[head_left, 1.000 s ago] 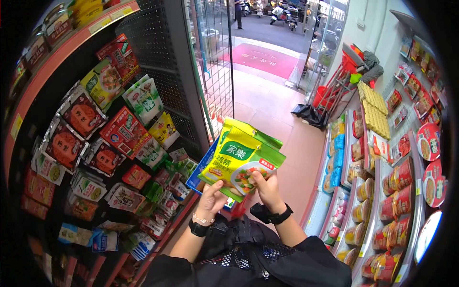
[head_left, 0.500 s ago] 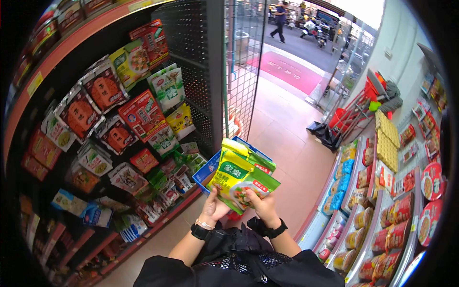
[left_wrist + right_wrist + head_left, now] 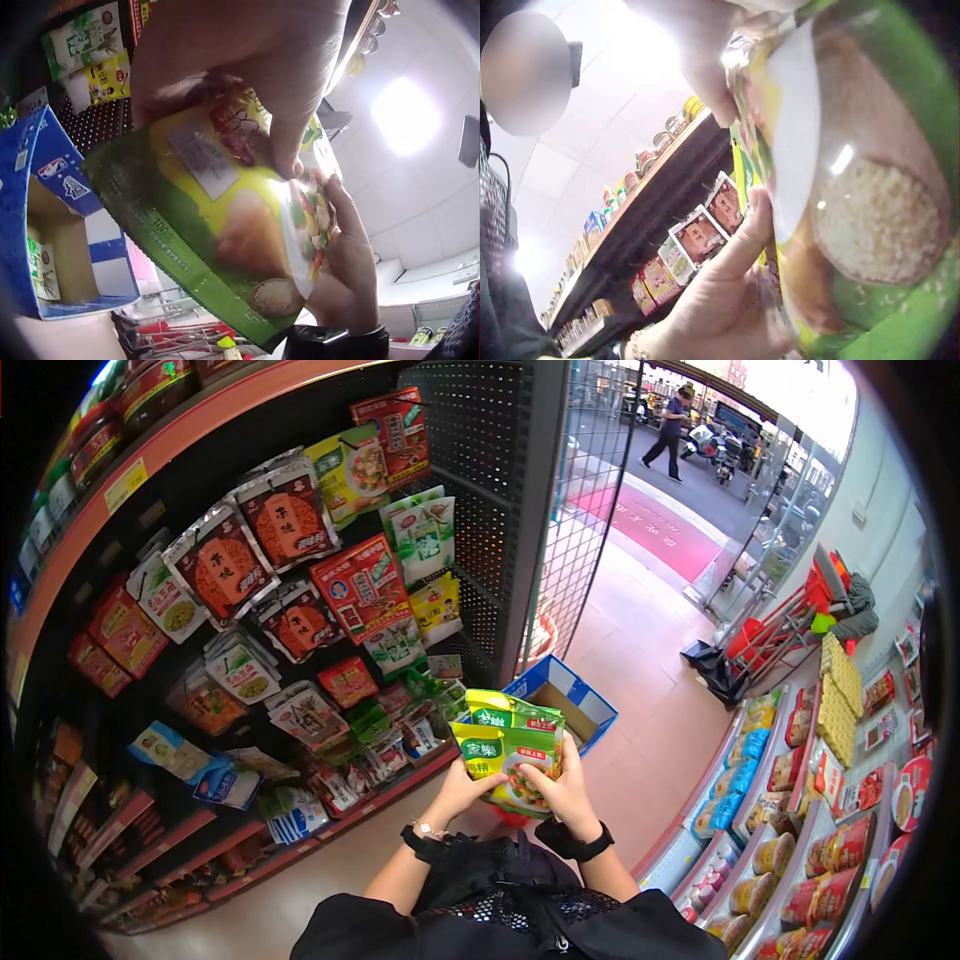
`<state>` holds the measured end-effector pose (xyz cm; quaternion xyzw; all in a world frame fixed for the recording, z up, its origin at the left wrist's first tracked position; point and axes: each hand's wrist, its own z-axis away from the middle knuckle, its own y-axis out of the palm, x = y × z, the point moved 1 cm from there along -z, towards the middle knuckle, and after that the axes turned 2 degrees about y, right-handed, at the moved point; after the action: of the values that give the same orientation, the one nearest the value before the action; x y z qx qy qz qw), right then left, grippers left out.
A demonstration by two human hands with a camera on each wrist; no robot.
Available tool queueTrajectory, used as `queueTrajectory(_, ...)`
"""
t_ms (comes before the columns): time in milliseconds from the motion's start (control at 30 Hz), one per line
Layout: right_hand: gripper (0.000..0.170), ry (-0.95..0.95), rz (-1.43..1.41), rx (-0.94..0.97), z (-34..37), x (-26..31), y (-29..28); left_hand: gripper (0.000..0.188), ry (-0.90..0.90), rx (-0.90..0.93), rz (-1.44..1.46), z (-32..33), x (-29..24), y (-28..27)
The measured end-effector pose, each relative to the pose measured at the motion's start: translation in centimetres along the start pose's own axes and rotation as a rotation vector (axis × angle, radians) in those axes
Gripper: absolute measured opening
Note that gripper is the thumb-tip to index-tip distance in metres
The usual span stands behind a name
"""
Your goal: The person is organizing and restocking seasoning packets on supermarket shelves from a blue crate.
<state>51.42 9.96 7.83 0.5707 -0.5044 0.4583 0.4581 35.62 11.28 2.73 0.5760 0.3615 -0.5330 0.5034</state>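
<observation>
Two or more yellow-green seasoning packets (image 3: pixel 510 745) are held upright, overlapping, before the person's body in the head view. The left hand (image 3: pixel 462 790) grips their lower left side, thumb on the front. The right hand (image 3: pixel 570 785) pinches the lower right side, its thumb on the food picture. In the left wrist view the green back of a packet (image 3: pixel 225 225) shows close up. A blue open-topped box (image 3: pixel 590 705) stands just beyond the packets; a green-white packet (image 3: pixel 46 274) lies inside it in the left wrist view.
A dark rack (image 3: pixel 480 510) with hanging seasoning bags (image 3: pixel 285 510) fills the left. Shelves of packaged food (image 3: pixel 770 860) line the right. Mops and a dustpan (image 3: pixel 720 670) stand near the doorway, where a person (image 3: pixel 670 430) walks outside.
The head view has turned left, so the rack takes up more of it. Both hands still hold the packets, which are more upright now, and the blue box shows more fully behind them.
</observation>
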Motion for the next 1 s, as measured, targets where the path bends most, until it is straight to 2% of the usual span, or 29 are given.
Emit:
queueTrajectory(67, 0.044, 0.079, -0.111, 0.065, -0.4, 0.3, 1.2, 0.040, 0.009, -0.027, 0.006, 0.5, 0.1, -1.4)
queueTrajectory(200, 0.038, 0.066, -0.236, 0.091, -0.9, -0.5, 2.8, 0.041, 0.042, -0.043, 0.073, 0.8, -0.8, -3.9)
queueTrajectory(433, 0.038, 0.115, -0.331, 0.137, -1.2, -1.0, 3.9, 0.036, 0.054, -0.099, 0.116, 2.1, -0.6, -5.1)
queueTrajectory(500, 0.037, 0.187, -0.352, 0.067, -1.3, -1.2, 4.3, 0.034, 0.051, -0.127, 0.115, 2.7, -0.4, -5.8)
queueTrajectory(633, 0.036, 0.212, -0.401, 0.090, -1.1, -1.5, 5.0, 0.029, 0.086, -0.168, 0.127, 3.6, 0.1, -6.7)
queueTrajectory(767, 0.037, 0.169, -0.368, 0.087, -0.7, -1.3, 5.7, 0.028, 0.074, -0.183, 0.091, 4.6, 0.8, -8.4)
queueTrajectory(833, 0.035, 0.183, -0.365, 0.043, -0.9, -1.0, 5.4, 0.026, 0.046, -0.280, 0.174, 5.3, 0.9, -9.3)
queueTrajectory(900, 0.033, 0.149, -0.359, -0.026, -1.7, -0.1, 4.8, 0.028, 0.175, -0.396, 0.289, 5.7, 0.1, -9.7)
queueTrajectory(1000, 0.034, 0.017, -0.571, -0.128, -2.4, -0.7, 3.0, 0.037, 0.210, -0.376, 0.482, 5.7, 0.9, -11.7)
